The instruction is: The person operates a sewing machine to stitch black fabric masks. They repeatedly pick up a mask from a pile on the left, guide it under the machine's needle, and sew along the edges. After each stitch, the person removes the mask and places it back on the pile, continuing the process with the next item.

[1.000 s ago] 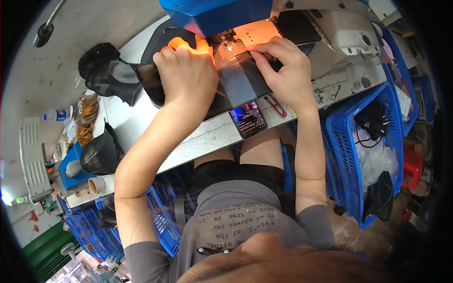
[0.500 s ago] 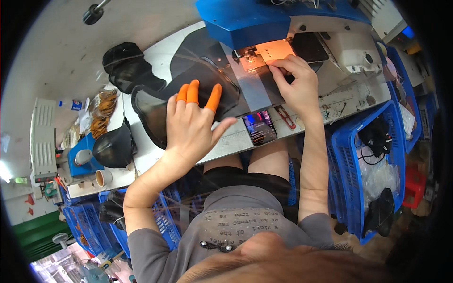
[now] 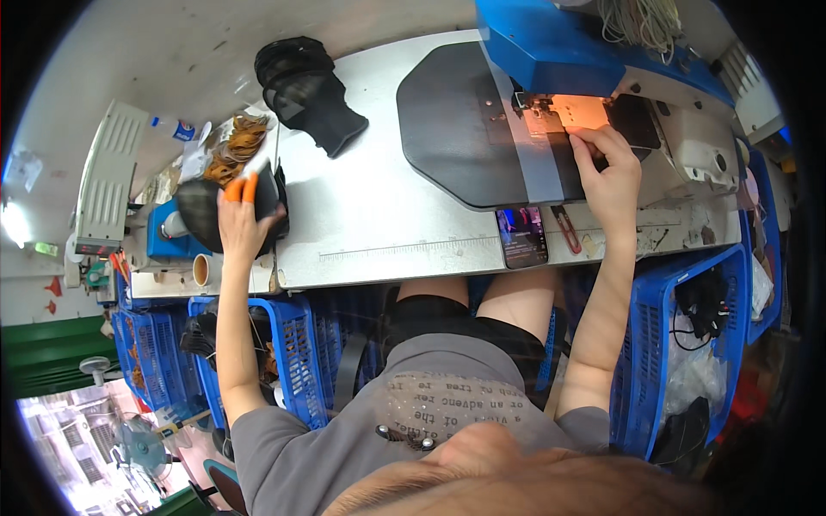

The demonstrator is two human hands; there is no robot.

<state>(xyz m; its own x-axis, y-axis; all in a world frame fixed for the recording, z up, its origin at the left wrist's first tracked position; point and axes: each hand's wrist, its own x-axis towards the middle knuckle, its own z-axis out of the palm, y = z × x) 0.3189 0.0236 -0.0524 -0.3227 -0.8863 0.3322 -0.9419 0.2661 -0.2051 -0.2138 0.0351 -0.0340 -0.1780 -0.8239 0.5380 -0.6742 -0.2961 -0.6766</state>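
My left hand, with orange finger covers on some fingers, is at the left end of the table. Its thumb and fingers close round a black fabric piece, blurred by motion. Beside that hand rests a dark, curved mesh piece. My right hand is under the blue sewing machine, close to its lit needle area. Thumb and forefinger are pinched together there; what lies between them is too small to make out. A dark octagonal plate spreads left of the needle.
Black fabric pieces lie at the table's back left. A phone and red thread snips lie along the front edge. Blue baskets stand below on both sides. A paper cup is at far left.
My left hand has moved from the mesh piece beside the machine to the table's left end, carrying a black piece. My right hand stays at the needle area. The view has shifted.
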